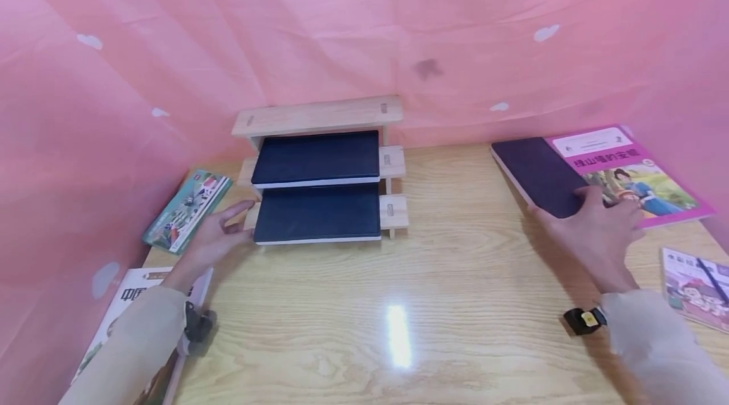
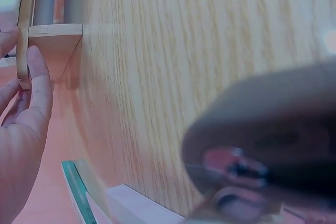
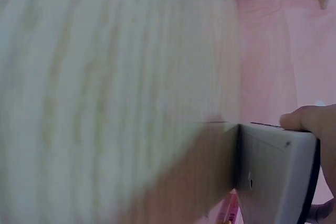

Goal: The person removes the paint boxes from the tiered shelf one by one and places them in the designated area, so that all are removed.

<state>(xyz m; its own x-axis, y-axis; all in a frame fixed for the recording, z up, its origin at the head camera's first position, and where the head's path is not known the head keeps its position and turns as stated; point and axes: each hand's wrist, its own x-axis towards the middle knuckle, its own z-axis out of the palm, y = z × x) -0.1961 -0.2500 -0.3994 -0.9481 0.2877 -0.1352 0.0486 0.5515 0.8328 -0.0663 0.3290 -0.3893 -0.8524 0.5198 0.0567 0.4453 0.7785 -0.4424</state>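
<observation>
While the right hand (image 1: 598, 228) grips the dark notebook (image 1: 535, 171) by its near end, notebook at that hand's 10 o'clock, left hand (image 1: 221, 233) pinches wooden rack (image 1: 319, 115), mostly at its 2 o'clock. Pink book (image 1: 635, 177) at right hand's 1 o'clock; teal book (image 1: 188, 209), left's 10.

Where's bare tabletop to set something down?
Bare table: between the wooden rack and the dark book in the right hand; also nearer, in front of the rack. Crowded: left edge, with teal book and larger book; right edge, with pink book and small booklet.
</observation>
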